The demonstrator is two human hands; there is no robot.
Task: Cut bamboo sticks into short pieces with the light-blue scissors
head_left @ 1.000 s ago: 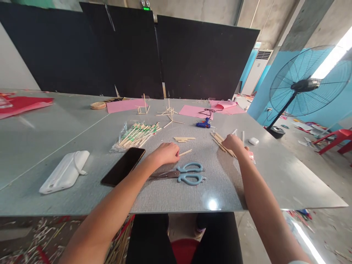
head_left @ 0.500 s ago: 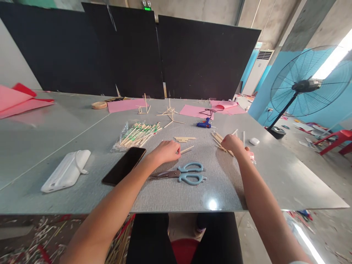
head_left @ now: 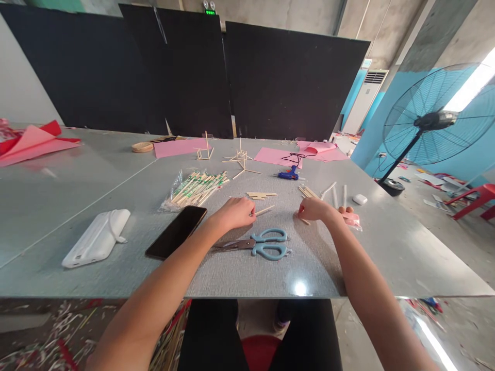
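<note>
My left hand (head_left: 235, 213) rests on the grey table (head_left: 348, 257), fingers pinched on a short wooden stick (head_left: 265, 210) that points right. My right hand (head_left: 315, 208) is closed on a few wooden sticks (head_left: 305, 221) pulled from the loose pile (head_left: 307, 191) just behind it. Blue-handled scissors (head_left: 259, 245) lie shut on the table just in front of both hands. A small stack of cut stick pieces (head_left: 262, 195) lies beyond my left hand.
A black phone (head_left: 177, 239) and a white case (head_left: 97, 245) lie to the left. A bag of wrapped chopsticks (head_left: 195, 188), a blue glue gun (head_left: 288, 175), stick frames (head_left: 240, 157) and pink paper (head_left: 276, 156) sit farther back. A standing fan (head_left: 433, 121) is at right.
My right hand has drawn left and toward me from the stick pile, bringing a few sticks with it. My left hand has stayed put on its stick.
</note>
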